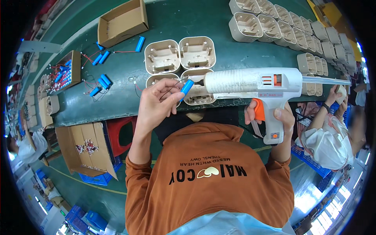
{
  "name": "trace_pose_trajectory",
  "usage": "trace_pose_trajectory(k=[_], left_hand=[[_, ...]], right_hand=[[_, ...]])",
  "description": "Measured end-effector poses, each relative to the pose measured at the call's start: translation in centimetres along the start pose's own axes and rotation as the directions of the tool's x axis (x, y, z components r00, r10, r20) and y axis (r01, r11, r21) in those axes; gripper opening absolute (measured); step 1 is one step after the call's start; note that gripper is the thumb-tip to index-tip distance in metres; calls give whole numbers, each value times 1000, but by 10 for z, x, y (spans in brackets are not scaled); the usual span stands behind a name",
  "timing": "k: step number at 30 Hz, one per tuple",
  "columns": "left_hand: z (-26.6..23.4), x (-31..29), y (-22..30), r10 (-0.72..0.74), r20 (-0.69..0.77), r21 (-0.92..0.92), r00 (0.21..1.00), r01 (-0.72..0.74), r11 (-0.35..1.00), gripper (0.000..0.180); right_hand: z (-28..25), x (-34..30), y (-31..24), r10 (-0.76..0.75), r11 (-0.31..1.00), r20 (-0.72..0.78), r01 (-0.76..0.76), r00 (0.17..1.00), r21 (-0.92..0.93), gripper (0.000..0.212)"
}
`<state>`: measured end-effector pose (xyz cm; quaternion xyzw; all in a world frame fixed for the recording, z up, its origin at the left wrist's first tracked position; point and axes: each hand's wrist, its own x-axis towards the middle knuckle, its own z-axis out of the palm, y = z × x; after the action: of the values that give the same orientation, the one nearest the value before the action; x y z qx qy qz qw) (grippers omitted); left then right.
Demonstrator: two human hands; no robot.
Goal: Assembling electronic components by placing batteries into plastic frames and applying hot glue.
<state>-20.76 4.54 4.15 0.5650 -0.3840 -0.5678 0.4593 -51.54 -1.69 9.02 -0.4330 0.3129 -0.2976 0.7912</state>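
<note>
My left hand (158, 102) pinches a blue cylindrical battery (187, 86) with thin wires, tilted over the near beige housings. A white hot glue gun (250, 83) is gripped by its handle in my right hand (285, 119), fingers at the orange trigger (259, 109). Its nozzle points left, close to the battery; I cannot tell whether they touch. A clear glue stick (325, 80) sticks out of its back end. Beneath lies a near housing (199, 98), partly hidden by the gun, and another (152, 79), partly behind my left hand. Two open housings (162, 56) stand just beyond.
Loose blue batteries (104, 81) with wires lie left on the green table (125, 70), near a box of batteries (74, 72) and an empty cardboard box (123, 23). Rows of beige housings (246, 27) fill the far right. A co-worker (327, 133) sits at right.
</note>
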Motion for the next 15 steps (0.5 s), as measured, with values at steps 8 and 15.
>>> trace_pose_trajectory(k=[8, 15], left_hand=[[3, 5, 1, 142, -74, 318, 987, -112, 941, 18], [27, 24, 8, 397, 293, 797, 870, -451, 401, 15]], right_hand=[[4, -2, 9, 15, 999, -182, -24, 983, -48, 60], [-19, -14, 7, -81, 996, -138, 84, 987, 16, 59]])
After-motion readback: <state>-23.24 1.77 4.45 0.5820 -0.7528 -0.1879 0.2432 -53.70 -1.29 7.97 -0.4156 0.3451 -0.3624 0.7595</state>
